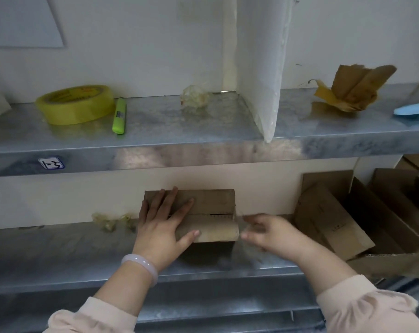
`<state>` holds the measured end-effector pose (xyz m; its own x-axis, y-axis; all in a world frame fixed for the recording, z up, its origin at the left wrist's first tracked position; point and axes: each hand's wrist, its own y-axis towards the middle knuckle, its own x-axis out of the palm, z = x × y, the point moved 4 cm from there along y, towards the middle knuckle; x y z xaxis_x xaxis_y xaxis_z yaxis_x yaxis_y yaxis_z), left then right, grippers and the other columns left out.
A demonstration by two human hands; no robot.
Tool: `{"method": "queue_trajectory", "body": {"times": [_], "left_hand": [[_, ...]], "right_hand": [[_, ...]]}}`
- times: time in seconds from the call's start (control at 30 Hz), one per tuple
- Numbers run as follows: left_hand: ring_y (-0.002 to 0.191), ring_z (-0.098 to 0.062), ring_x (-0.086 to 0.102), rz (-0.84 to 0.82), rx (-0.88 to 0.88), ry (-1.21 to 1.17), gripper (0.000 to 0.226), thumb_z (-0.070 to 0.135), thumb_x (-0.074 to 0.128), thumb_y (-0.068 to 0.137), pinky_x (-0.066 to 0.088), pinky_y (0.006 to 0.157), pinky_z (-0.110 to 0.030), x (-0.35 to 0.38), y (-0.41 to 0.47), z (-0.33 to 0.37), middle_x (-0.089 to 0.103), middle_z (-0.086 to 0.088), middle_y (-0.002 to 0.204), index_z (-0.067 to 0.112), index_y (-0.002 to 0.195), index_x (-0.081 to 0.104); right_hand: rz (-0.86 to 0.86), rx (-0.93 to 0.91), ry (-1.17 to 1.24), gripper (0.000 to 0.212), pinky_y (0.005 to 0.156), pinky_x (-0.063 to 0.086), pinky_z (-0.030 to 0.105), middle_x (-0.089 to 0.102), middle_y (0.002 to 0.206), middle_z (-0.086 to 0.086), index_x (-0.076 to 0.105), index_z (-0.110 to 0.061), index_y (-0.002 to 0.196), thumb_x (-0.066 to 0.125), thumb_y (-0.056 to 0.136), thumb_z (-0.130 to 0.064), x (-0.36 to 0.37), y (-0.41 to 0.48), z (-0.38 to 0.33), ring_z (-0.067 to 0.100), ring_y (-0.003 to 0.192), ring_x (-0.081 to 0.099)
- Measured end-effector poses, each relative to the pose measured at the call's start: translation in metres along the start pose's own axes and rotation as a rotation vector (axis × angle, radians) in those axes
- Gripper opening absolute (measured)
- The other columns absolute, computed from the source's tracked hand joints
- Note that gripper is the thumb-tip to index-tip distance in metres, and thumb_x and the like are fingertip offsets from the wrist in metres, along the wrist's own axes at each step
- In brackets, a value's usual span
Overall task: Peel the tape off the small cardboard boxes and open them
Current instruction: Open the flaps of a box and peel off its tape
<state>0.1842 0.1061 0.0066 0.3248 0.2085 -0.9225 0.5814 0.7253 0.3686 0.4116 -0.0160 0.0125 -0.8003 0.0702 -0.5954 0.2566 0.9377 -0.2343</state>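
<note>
The metal lower shelf (pixel 59 255) carries the work; the upper shelf (pixel 203 131) holds spare items. To the right on the lower shelf lie opened boxes (pixel 331 219), flaps up. The small cardboard box (pixel 213 205) sits mid-shelf against the back wall, its top flaps closed with the seam showing.

The left hand (pixel 163 222) lies flat on the box's left half, fingers spread, pressing it down. The right hand (pixel 268 233), just beside the box's right end, has its fingers curled and appears to pinch a strip of clear tape (pixel 239 214) that runs off the box edge. The strip is blurred, so how much is stuck cannot be told.

A yellow tape roll (pixel 75 104), a green highlighter (pixel 119 116) and wads of used tape (pixel 112 221) lie apart from the box.

Risks, as I judge them: a sharp pull could snap the thin strip and leave a hard-to-find end, or tear the cardboard's face. If the left hand eases, the light box could slide toward the opened boxes. The sticky strip may also cling to the fingers.
</note>
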Motion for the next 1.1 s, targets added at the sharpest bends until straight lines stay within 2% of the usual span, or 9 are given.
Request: {"method": "queue_trajectory", "body": {"times": [0.1, 0.23, 0.33, 0.47, 0.57, 0.67, 0.77, 0.83, 1.1], "left_hand": [[0.144, -0.024, 0.02, 0.0, 0.005, 0.004, 0.067, 0.073, 0.041, 0.076, 0.008, 0.116, -0.044, -0.001, -0.001, -0.001, 0.027, 0.003, 0.156, 0.048, 0.138, 0.04], [0.143, -0.025, 0.022, 0.029, 0.029, -0.025, 0.067, 0.071, 0.044, 0.075, 0.009, 0.115, -0.043, -0.002, -0.003, 0.004, 0.029, 0.002, 0.156, 0.047, 0.137, 0.043], [0.146, -0.017, 0.011, -0.042, 0.011, -0.097, 0.07, 0.073, 0.04, 0.073, 0.011, 0.116, -0.044, 0.006, -0.005, 0.004, 0.013, 0.011, 0.159, 0.05, 0.139, 0.037], [0.148, -0.013, 0.0, -0.174, -0.076, -0.143, 0.075, 0.075, 0.027, 0.071, 0.005, 0.118, -0.041, 0.022, -0.012, -0.006, -0.011, 0.022, 0.154, 0.053, 0.143, 0.023], [0.146, -0.02, 0.014, -0.132, -0.114, -0.114, 0.079, 0.071, 0.03, 0.067, 0.01, 0.118, -0.043, 0.014, -0.008, -0.001, 0.008, 0.011, 0.16, 0.047, 0.143, 0.033], [0.142, -0.026, 0.024, -0.105, -0.141, -0.145, 0.087, 0.072, 0.033, 0.063, 0.02, 0.117, -0.042, 0.002, 0.0, 0.022, 0.025, 0.001, 0.157, 0.036, 0.141, 0.041], [0.147, -0.023, 0.006, -0.157, -0.046, -0.132, 0.089, 0.082, 0.034, 0.063, 0.013, 0.116, -0.053, 0.006, 0.003, 0.051, 0.005, 0.01, 0.16, 0.053, 0.144, 0.014], [0.147, -0.023, -0.006, -0.211, -0.028, -0.083, 0.089, 0.086, 0.033, 0.063, 0.007, 0.115, -0.059, 0.015, 0.006, 0.056, -0.007, 0.015, 0.159, 0.06, 0.141, -0.001], [0.138, -0.034, 0.032, -0.183, 0.052, 0.072, 0.092, 0.085, 0.044, 0.055, 0.036, 0.095, -0.066, 0.031, 0.009, 0.055, 0.037, 0.008, 0.149, 0.045, 0.138, 0.036]], "right_hand": [[0.235, 0.021, -0.075, 0.011, 0.068, 0.045, 0.018, 0.067, 0.085, -0.011, 0.067, -0.027, 0.09, 0.07, 0.084, -0.036, -0.005, 0.002, 0.01, 0.01, 0.087, 0.064], [0.409, 0.096, 0.106, 0.02, 0.062, 0.041, 0.02, 0.07, 0.084, -0.001, 0.072, -0.014, 0.092, 0.07, 0.085, -0.033, -0.018, 0.004, 0.028, 0.012, 0.081, 0.063], [0.462, 0.153, 0.333, 0.018, 0.062, 0.043, 0.024, 0.07, 0.084, 0.005, 0.07, -0.007, 0.09, 0.067, 0.087, -0.025, -0.019, 0.003, 0.036, 0.022, 0.084, 0.064], [0.4, 0.11, 0.519, 0.011, 0.07, 0.047, 0.025, 0.07, 0.091, 0.003, 0.067, -0.015, 0.096, 0.064, 0.09, -0.024, -0.008, 0.006, 0.032, 0.019, 0.091, 0.065], [0.353, 0.007, 0.707, 0.013, 0.083, 0.051, 0.033, 0.072, 0.1, 0.002, 0.064, -0.021, 0.1, 0.062, 0.089, -0.027, 0.0, 0.009, 0.018, 0.019, 0.096, 0.066], [0.276, -0.058, 0.828, 0.014, 0.084, 0.05, 0.038, 0.073, 0.1, 0.006, 0.063, -0.011, 0.104, 0.052, 0.094, -0.011, 0.01, 0.009, 0.005, 0.022, 0.096, 0.068], [0.181, -0.062, 0.82, 0.018, 0.082, 0.051, 0.035, 0.073, 0.097, 0.011, 0.064, -0.002, 0.096, 0.046, 0.095, 0.0, 0.022, 0.009, -0.002, 0.026, 0.092, 0.068], [0.175, -0.017, 0.882, 0.018, 0.068, 0.054, 0.029, 0.073, 0.096, 0.014, 0.064, -0.002, 0.092, 0.046, 0.095, 0.0, 0.027, 0.01, 0.001, 0.025, 0.084, 0.069], [0.216, 0.271, 1.164, 0.017, 0.074, 0.059, 0.044, 0.07, 0.096, 0.021, 0.056, 0.003, 0.109, 0.047, 0.096, -0.003, 0.035, 0.014, 0.043, 0.032, 0.084, 0.07]]}}
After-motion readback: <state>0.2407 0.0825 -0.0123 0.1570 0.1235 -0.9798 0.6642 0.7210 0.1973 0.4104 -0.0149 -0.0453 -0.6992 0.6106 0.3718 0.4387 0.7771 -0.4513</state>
